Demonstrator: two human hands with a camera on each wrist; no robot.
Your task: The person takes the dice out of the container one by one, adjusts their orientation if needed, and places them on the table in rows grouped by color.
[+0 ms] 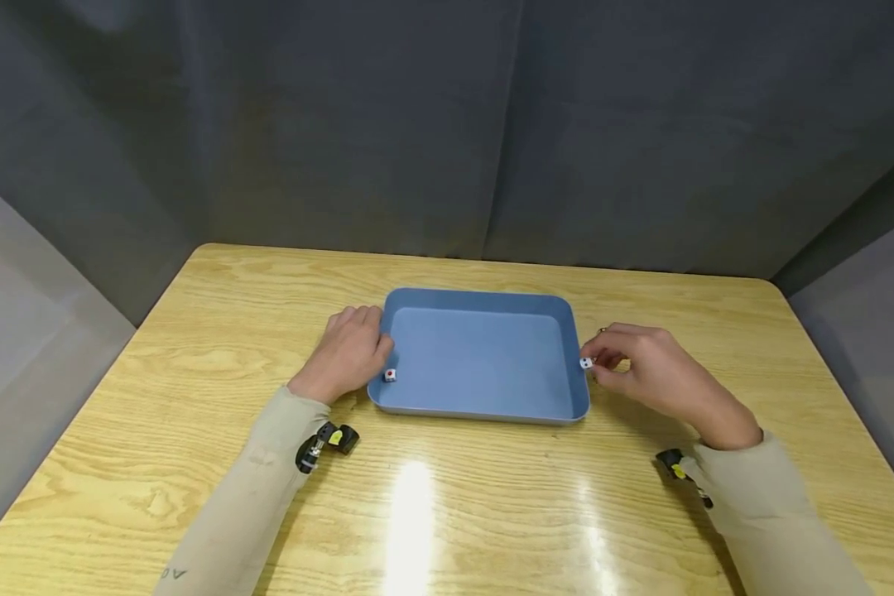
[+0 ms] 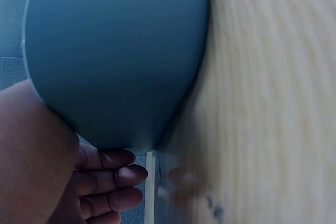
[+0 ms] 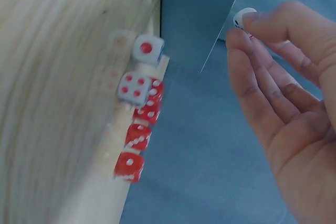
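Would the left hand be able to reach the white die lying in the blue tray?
Probably yes: the left hand rests at the blue tray edge, the white die beside it, nothing between.

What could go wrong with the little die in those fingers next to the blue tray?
1. The right hand only pinches the white die at its fingertips, right at the tray's rim; it might slip and land on the table.
2. The left hand lies against the tray; a nudge could roll the second die inside.
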